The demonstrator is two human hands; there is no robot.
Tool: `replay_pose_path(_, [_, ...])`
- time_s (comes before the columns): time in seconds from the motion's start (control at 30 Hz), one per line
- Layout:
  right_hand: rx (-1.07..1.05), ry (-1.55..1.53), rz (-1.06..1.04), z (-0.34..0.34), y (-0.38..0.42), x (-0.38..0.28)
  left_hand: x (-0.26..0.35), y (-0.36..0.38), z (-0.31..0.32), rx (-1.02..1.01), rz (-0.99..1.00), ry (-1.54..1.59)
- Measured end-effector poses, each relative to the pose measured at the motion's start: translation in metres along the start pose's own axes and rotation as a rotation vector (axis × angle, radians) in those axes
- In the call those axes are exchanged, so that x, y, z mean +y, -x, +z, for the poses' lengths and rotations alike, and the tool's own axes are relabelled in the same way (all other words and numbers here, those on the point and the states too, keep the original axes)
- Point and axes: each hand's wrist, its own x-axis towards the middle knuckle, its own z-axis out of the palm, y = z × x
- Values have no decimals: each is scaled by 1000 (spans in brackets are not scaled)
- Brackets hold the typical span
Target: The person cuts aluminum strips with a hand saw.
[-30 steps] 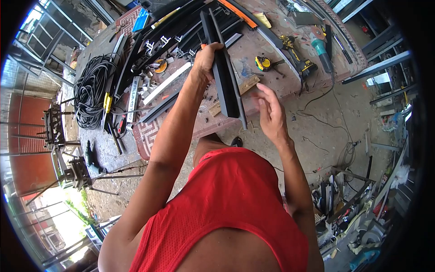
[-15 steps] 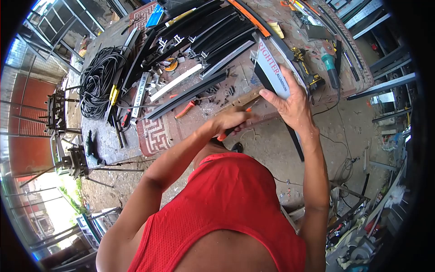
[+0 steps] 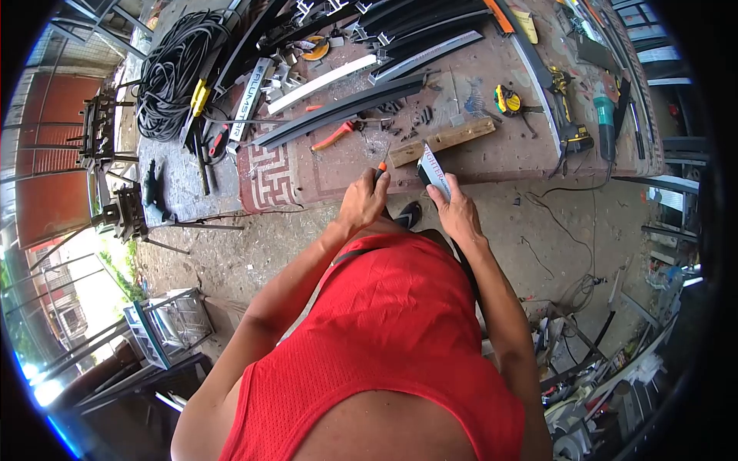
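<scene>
A short profile with a white printed label is gripped in the right hand, fingers wrapped round it, just off the near edge of the bench. Its lower end is hidden behind the red shirt. An orange-handled tool (a knife or screwdriver, too small to tell) is held closed in the left hand, its tip pointing up toward the bench's near edge, just beside the profile.

On the bench, near that edge, a wood block lies slantwise. Behind it, orange-handled pliers and a scatter of small dark screws are seen, then a long dark bar and a white strip. A yellow tape measure sits toward the right end, with a drill and a teal grinder near the right edge. A black cable coil rests at the far left corner.
</scene>
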Motion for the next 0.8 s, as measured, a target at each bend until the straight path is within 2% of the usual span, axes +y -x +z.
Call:
replay_pose_path(0.1, [-47, 71, 40, -1, 8, -4, 22, 3, 2, 14, 121, -117])
replay_pose_path(0.43, [106, 128, -33, 32, 1, 11, 44, -13, 35, -55, 51, -330])
replay_pose_path(0.63, [27, 143, 16, 28, 2, 5, 50, -19, 44, -66, 29, -358])
replay_pose_path(0.8, [46, 157, -8, 31, 0, 13, 48, -22, 48, -79, 22, -363])
